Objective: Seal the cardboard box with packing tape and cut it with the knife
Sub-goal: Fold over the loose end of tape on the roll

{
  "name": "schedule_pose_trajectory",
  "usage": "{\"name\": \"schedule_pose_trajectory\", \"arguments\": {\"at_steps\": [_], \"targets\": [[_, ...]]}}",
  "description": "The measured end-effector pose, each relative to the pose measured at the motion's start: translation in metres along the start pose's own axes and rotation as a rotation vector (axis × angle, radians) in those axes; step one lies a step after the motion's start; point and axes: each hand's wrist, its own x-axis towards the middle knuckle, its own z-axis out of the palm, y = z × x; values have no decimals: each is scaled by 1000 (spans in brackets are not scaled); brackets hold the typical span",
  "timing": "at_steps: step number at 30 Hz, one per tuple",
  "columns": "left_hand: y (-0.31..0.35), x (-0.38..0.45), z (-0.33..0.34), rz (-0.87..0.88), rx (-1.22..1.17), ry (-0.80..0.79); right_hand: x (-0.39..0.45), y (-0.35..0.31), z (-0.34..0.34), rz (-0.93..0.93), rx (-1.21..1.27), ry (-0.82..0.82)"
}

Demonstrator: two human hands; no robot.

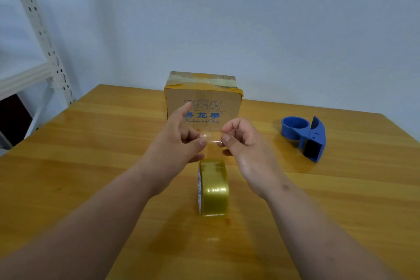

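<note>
A cardboard box (203, 95) with blue print and old yellow tape along its top stands at the far middle of the wooden table (91, 143). A roll of clear yellowish packing tape (213, 188) stands on edge in front of me. A loose strip of tape (211, 141) rises from the roll. My left hand (179, 141) pinches the strip's left corner, index finger pointing up. My right hand (244, 141) pinches its right corner. Both hands hover just above the roll, in front of the box. No knife is visible.
A blue plastic tape dispenser (305, 136) lies on the table to the right. A white metal shelf frame (43, 52) stands at the left beyond the table edge. A pale wall is behind the box.
</note>
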Motion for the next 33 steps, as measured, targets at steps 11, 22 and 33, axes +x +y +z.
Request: {"name": "schedule_pose_trajectory", "arguments": {"at_steps": [11, 22, 33], "targets": [[2, 0, -2, 43, 68, -37, -1, -5, -5, 19, -186, -22], [-1, 0, 3, 94, 356, 12, 1, -5, -6, 20, -180, -32], [9, -7, 7, 118, 572, 128, 4, -9, -7, 13, -248, -57]]}}
